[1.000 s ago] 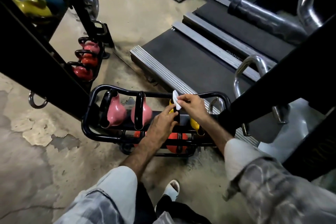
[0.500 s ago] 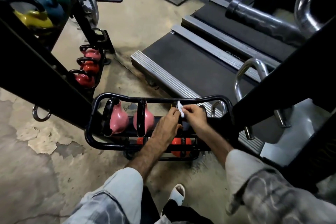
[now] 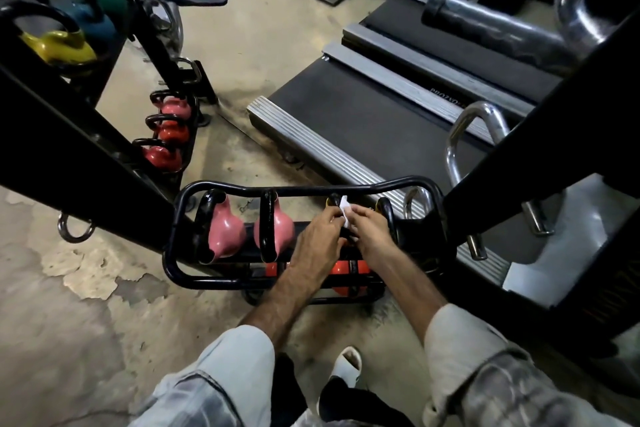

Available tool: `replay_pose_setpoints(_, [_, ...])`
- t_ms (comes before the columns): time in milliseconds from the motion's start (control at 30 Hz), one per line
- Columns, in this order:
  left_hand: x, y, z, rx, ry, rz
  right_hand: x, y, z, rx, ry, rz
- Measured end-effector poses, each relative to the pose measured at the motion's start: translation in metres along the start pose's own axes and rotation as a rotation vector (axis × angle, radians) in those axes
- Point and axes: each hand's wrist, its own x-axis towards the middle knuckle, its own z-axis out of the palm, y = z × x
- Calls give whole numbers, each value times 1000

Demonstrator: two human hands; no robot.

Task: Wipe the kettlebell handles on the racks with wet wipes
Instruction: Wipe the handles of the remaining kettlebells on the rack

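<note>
A low black tube rack on the floor holds two pink kettlebells with black handles, and yellow kettlebells mostly hidden under my hands. Orange kettlebells sit on its lower tier. My right hand pinches a white wet wipe against the black handle of a yellow kettlebell. My left hand rests on the same kettlebell, fingers touching the wipe and handle.
A taller black rack at left carries yellow, blue and green kettlebells up high and red ones lower. A treadmill deck lies behind the low rack. A black machine frame and chrome handles crowd the right. My white-shoed foot is below.
Both hands have shifted slightly along the yellow kettlebell's handle, the wipe sliding lower and closer to my left fingers. The camera has drifted, moving the rack lower in view.
</note>
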Motion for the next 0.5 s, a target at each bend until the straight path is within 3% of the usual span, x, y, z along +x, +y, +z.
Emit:
replay_pose_setpoints(133, [-7, -7, 3, 12, 55, 23, 9, 6, 1, -181, 148, -199])
replay_pose_setpoints(267, [-9, -9, 3, -5, 33, 5, 13, -8, 16, -119, 205, -132])
replay_pose_setpoints(367, [-8, -6, 1, 13, 12, 5, 11, -15, 23, -14, 157, -81])
replay_pose_setpoints(500, [-7, -8, 0, 16, -7, 2, 11, -14, 16, -360, 137, -314])
